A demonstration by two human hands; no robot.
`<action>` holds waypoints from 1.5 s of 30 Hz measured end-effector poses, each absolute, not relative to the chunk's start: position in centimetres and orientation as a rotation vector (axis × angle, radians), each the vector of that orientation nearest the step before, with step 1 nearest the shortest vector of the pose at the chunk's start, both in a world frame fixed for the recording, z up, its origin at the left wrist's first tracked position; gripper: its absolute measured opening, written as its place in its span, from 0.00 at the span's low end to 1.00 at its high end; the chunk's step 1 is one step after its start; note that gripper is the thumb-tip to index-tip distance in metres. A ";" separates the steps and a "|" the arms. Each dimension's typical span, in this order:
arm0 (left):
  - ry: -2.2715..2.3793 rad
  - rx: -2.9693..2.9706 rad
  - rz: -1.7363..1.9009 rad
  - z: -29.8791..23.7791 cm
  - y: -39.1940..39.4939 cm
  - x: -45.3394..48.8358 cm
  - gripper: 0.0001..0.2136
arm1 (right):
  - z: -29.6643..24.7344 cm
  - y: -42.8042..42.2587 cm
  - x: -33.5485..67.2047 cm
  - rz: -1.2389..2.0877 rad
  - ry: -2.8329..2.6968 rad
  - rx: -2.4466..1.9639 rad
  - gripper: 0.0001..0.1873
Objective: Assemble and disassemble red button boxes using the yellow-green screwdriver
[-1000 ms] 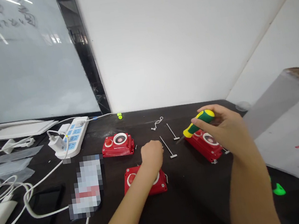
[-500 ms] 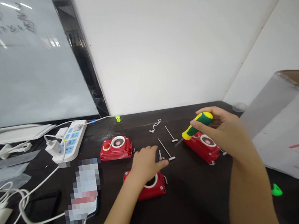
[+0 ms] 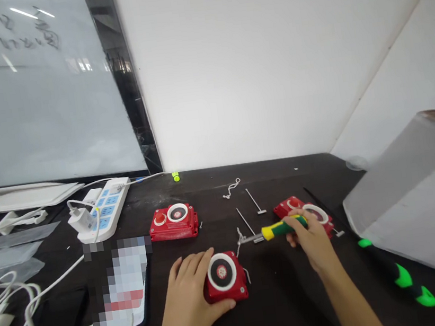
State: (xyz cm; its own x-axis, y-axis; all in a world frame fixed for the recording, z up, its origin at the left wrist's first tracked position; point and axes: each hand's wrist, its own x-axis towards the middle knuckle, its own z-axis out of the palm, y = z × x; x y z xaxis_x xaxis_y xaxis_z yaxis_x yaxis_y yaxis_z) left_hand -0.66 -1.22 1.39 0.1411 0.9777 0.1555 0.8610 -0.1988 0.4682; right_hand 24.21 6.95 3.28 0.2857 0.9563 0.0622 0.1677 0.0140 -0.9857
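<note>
My left hand (image 3: 192,289) is wrapped round the near red alarm box (image 3: 224,272), thumb along its front and fingers over its left side. The box has a white ring around a dark disc, and its left part is hidden. My right hand (image 3: 307,236) grips a green and yellow screwdriver (image 3: 273,230), whose shaft points left above the table, apart from the box. Behind that hand lies a second red alarm box (image 3: 287,206), partly covered. A third red alarm box (image 3: 173,223) sits further back on the left.
T-shaped metal rods (image 3: 253,201) and a white chain (image 3: 231,188) lie mid-table. At right, a black and green screwdriver (image 3: 403,275) lies beside a white carton (image 3: 407,202). A phone (image 3: 127,287), power strip (image 3: 107,207) and cables occupy the left.
My left hand has come back toward me and taken hold of the near box. My right hand has lowered the screwdriver and swung its tip left. The view has shifted slightly.
</note>
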 end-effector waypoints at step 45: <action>1.787 2.160 0.673 0.8 -1.3 -1.3 0.35 | 2.9 7.2 23.8 0.954 -0.609 -0.996 0.17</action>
State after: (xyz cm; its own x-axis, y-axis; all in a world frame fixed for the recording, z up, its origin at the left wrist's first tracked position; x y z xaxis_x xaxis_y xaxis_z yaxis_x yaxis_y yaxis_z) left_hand -1.33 -1.30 0.82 0.1371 0.9730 0.1856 0.8536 -0.2111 0.4763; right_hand 23.77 7.17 2.86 0.4723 0.8814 0.0113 -0.3817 0.2160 -0.8987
